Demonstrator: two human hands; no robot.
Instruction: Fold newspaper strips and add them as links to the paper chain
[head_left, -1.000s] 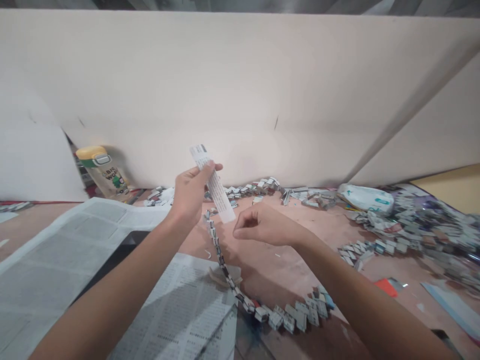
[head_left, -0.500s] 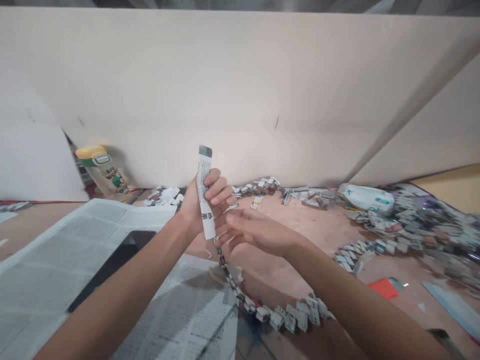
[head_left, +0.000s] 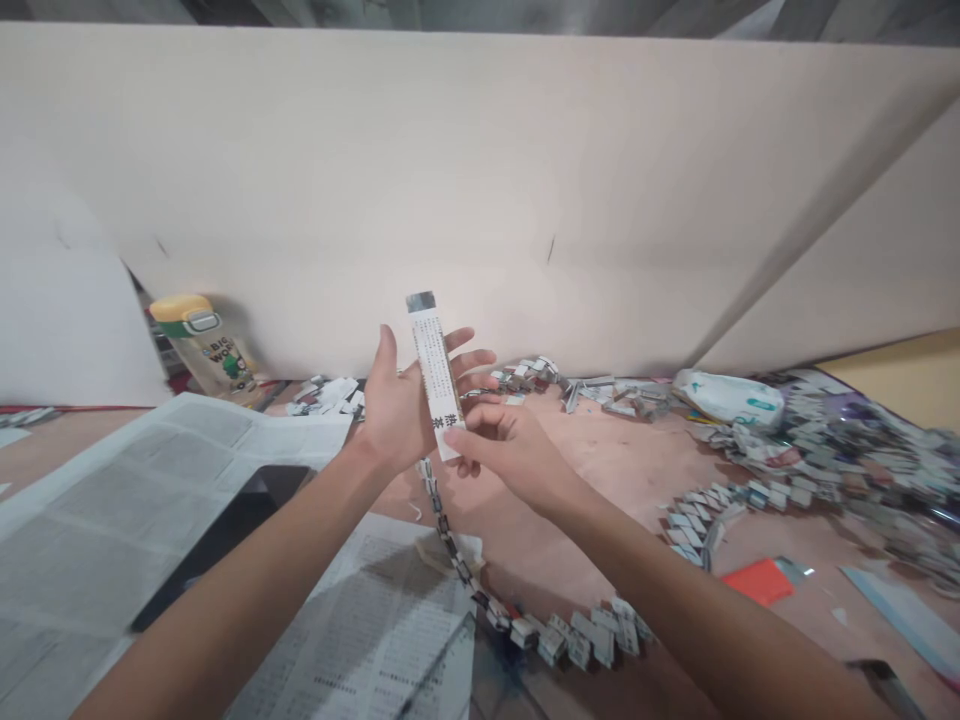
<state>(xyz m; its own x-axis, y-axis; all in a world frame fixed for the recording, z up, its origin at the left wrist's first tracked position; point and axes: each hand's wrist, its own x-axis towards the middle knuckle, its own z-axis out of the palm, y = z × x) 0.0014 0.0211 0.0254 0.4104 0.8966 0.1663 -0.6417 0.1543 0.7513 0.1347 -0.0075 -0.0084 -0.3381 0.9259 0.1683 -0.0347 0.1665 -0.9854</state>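
Note:
A narrow folded newspaper strip (head_left: 433, 370) stands upright between my hands. My right hand (head_left: 510, 450) pinches its lower end between thumb and fingers. My left hand (head_left: 397, 410) is behind the strip with thumb and fingers spread, and the strip leans against its fingers. Just under the hands begins a chain of folded paper links (head_left: 525, 628), which curves down across the pinkish table toward me. I cannot tell whether the chain's top end is held.
Newspaper sheets (head_left: 112, 500) cover the table at left, with a dark flat slab (head_left: 225, 530) between them. A yellow-lidded bottle (head_left: 206, 345) stands against the cardboard wall (head_left: 480, 180). More link chains are piled at right (head_left: 840, 450), near a white packet (head_left: 727, 395) and a red scrap (head_left: 761, 580).
My left hand has let go of the strip and spread its fingers. My right hand moved in and pinched the strip's lower end; the strip turned from tilted to nearly upright.

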